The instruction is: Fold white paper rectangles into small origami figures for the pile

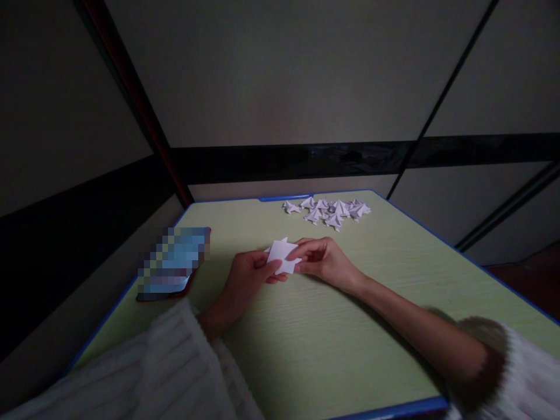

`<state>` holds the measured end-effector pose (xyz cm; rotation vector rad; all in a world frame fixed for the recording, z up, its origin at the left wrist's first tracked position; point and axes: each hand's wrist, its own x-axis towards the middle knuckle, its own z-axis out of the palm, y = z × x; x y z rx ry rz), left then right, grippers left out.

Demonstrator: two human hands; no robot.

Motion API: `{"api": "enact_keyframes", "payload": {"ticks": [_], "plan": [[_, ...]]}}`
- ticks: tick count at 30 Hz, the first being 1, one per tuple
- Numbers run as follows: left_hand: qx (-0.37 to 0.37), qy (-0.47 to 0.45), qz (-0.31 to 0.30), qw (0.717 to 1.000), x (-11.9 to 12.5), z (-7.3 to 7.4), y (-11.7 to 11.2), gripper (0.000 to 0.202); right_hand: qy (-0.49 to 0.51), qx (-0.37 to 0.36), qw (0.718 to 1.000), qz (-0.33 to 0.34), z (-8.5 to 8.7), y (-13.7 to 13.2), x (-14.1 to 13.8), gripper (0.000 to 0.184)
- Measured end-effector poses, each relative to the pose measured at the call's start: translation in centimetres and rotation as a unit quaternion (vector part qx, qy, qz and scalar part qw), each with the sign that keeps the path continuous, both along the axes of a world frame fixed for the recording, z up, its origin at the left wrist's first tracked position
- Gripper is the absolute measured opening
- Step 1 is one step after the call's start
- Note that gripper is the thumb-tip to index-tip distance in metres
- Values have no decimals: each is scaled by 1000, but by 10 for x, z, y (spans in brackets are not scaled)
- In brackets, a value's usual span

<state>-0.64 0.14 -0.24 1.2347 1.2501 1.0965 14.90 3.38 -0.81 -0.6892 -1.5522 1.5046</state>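
Above the middle of the table I hold a small piece of folded white paper (280, 252) between both hands. My left hand (249, 274) grips its left side, thumb on top and fingers underneath. From the right, my right hand (326, 261) pinches its other edge, with the index finger lying over the paper. Small pointed flaps stick out at the paper's top and right side. The underside is hidden by my fingers. Farther back sits a cluster of several folded white paper figures (340, 209) with pointed corners.
The light green table (280, 361) has a blue edge. A phone-like device (177, 262) with a blurred screen and dark red rim lies at the left edge. Behind the table stand pale panels (289, 76) with a glossy black band (289, 161).
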Motion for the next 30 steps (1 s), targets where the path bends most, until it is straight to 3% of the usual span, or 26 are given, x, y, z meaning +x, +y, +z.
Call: {"api": "enact_keyframes", "payload": {"ticks": [3,14,23,30], "plan": [[11,19,3,1000,0,-1,0,10,-15,-10,1000,10,-1,1,0,17],[54,52,17,997,2,0,-1,8,-54,57,997,14,-2,2,0,9],[38,34,-8,999,3,1,0,9,-95,3,995,-19,1,-1,-4,23],[3,-14,-24,1000,2,2,0,12,-88,-21,995,-40,-1,0,-4,22]]}}
